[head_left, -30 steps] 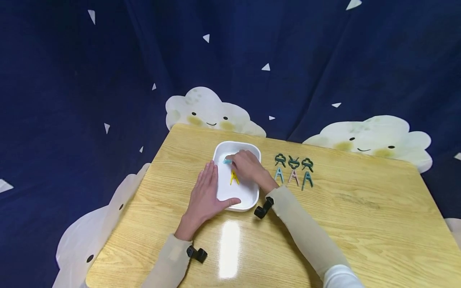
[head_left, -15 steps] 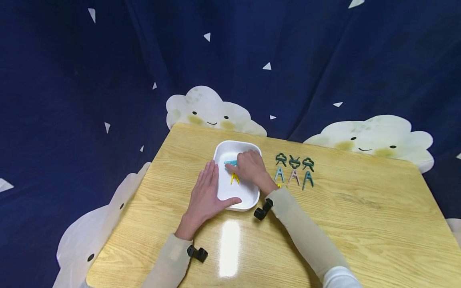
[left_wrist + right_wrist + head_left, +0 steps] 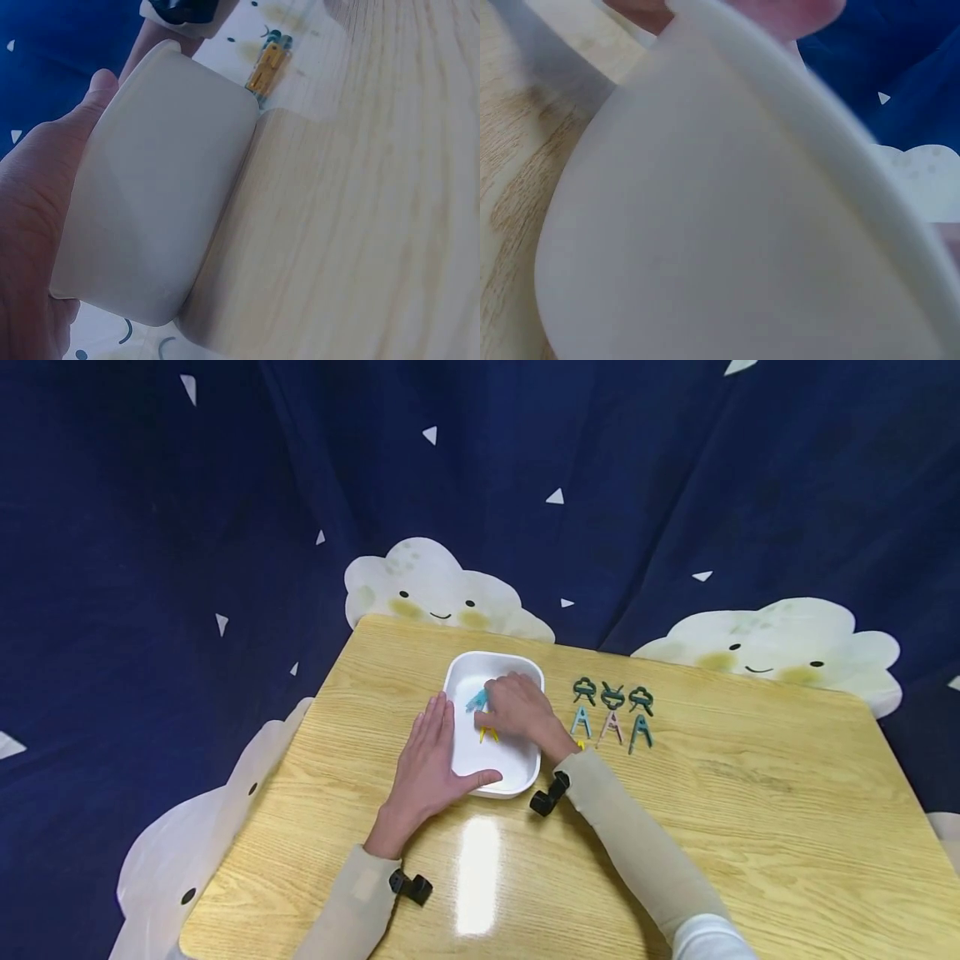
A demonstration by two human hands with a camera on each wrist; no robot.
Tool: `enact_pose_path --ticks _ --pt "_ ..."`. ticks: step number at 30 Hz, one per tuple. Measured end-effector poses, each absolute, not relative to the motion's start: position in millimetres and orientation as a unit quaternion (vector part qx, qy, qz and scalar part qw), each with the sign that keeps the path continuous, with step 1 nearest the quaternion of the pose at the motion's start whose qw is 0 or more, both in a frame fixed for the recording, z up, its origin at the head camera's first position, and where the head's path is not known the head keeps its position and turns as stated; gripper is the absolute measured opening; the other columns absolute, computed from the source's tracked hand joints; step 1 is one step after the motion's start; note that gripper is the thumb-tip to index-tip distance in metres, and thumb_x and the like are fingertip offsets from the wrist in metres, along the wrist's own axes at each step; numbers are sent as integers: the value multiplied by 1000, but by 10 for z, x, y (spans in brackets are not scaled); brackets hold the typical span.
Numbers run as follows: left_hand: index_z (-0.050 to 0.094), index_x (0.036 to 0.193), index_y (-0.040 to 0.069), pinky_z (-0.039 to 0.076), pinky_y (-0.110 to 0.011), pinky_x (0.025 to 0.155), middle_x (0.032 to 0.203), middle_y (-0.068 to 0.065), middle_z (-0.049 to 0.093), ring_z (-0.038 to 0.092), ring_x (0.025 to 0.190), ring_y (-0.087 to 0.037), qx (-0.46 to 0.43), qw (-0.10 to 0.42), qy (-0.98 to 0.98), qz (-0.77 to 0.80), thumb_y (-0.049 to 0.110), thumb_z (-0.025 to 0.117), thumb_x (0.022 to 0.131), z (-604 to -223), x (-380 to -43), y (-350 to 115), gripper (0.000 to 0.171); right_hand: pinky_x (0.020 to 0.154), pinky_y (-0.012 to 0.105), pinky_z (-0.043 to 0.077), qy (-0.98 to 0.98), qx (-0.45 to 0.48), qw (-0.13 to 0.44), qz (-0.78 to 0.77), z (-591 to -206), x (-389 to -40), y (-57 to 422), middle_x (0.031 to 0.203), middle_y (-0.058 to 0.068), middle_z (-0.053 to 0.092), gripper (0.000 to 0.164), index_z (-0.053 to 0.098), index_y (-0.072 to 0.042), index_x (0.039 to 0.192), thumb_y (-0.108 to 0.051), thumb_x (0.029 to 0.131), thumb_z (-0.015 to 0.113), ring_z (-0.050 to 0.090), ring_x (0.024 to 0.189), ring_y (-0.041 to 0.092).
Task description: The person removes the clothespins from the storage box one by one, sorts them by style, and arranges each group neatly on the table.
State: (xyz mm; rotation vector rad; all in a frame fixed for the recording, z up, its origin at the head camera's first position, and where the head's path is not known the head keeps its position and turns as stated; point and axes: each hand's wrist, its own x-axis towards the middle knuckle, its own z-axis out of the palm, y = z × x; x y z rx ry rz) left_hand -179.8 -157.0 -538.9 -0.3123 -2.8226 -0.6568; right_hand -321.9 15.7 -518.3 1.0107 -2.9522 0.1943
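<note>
A white plastic tub (image 3: pixel 517 777) stands on the table, its outer wall (image 3: pixel 150 187) filling much of the left wrist view. My left hand (image 3: pixel 429 768) lies spread against it, straight fingers along the left rim and thumb over the front one. Inside the tub is my right hand (image 3: pixel 516 706), fingers bent down at a light-blue clothespin (image 3: pixel 477 700). The thumb sticks out to the left, below that clothespin. Whether the hidden fingertips pinch it, I cannot tell. A yellow clothespin (image 3: pixel 490 735) lies just below, its top covered by the right hand.
Right of the tub, several dark green cloud-shaped clips (image 3: pixel 612 696) lie in a row. Under them are a light-blue clothespin (image 3: pixel 581 722), a pink clothespin (image 3: pixel 611 727) and a teal clothespin (image 3: pixel 641 733). A dark blue curtain (image 3: pixel 480 460) hangs behind the table.
The light-blue clothespin has turned from lying crosswise to a slant with its legs toward the lower left. My right hand has shifted slightly right and down, its thumb now apart. The left hand stays put.
</note>
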Motion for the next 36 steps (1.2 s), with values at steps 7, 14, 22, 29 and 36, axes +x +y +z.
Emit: enact_pose_path --ticks 7,14,22,29,36 --pt "17 164 -4 10 -42 132 174 -18 12 9 162 -30 -107 111 -962 -224 91 59 77 -5387 -1805 -1568 135 71 37 45 -927 367 -13 81 -5172 -3226 178 72 -1 56 30 69 -13 94 -42 89 71 53 79 24" --pt "17 164 -4 7 -41 132 174 -18 11 6 162 -29 -104 102 -964 -223 88 63 77 -5368 -1811 -1568 135 87 39 50 -921 363 -8 141 -5154 -3219 193 104 3 73 53 74 -7 125 -49 93 71 57 95 23" --pt "18 164 -4 8 -41 132 174 -18 12 7 162 -29 -103 105 -963 -224 90 60 77 -5376 -1811 -1573 135 83 38 49 -911 384 16 148 -5153 -3208 203 91 0 67 36 80 -15 109 -47 93 73 55 90 21" --pt "16 165 -3 7 -40 132 175 -16 9 0 162 -23 -102 103 -964 -221 92 58 76 -5383 -1799 -1570 137 79 38 47 -901 421 -6 103 -5177 -3190 199 87 0 61 43 75 -21 129 -38 89 74 52 85 22" --pt "18 164 -4 9 -41 132 175 -17 11 4 162 -26 -105 109 -963 -225 92 58 76 -5385 -1809 -1568 136 107 43 45 -917 387 9 95 -5179 -3180 189 113 9 69 59 67 -10 137 -49 93 70 58 104 26"
